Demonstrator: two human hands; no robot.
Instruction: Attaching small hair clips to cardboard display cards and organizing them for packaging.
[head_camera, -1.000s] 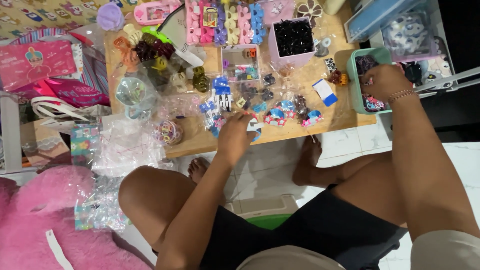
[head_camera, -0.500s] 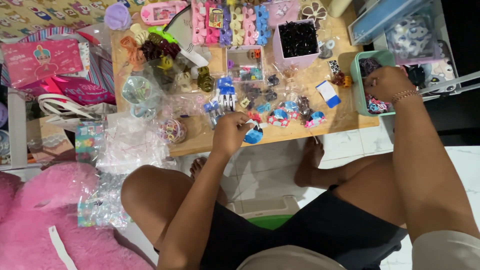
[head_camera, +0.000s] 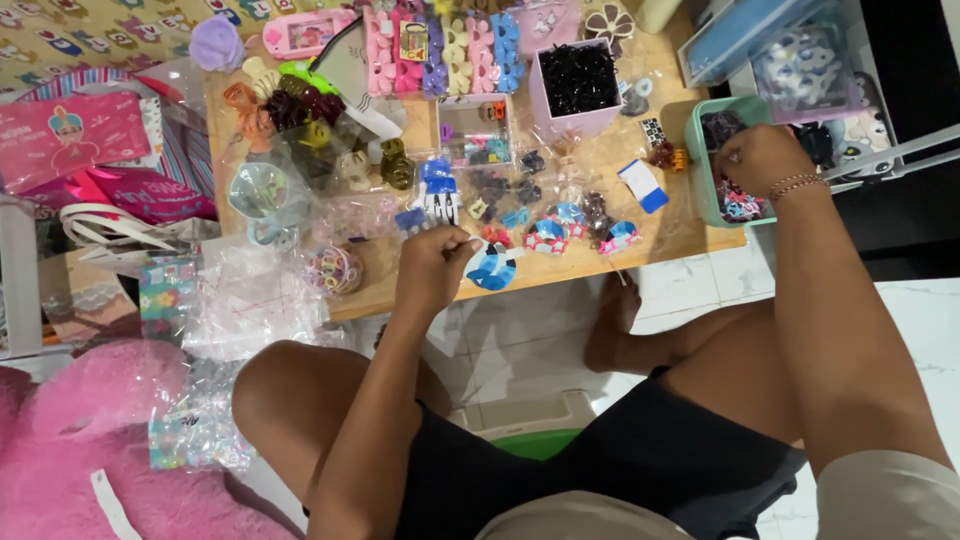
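Low table (head_camera: 400, 290) crowded with hair clips (head_camera: 560, 225), bare wood near front-left edge

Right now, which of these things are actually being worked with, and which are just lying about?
In use: left hand on a small clear packet; right hand in the green bin.
Lying about: pink box of black clips, pink plush, purple clip.

Black shorts, a pale beige short sleeve, and a beaded bracelet (head_camera: 795, 186) on the right wrist.
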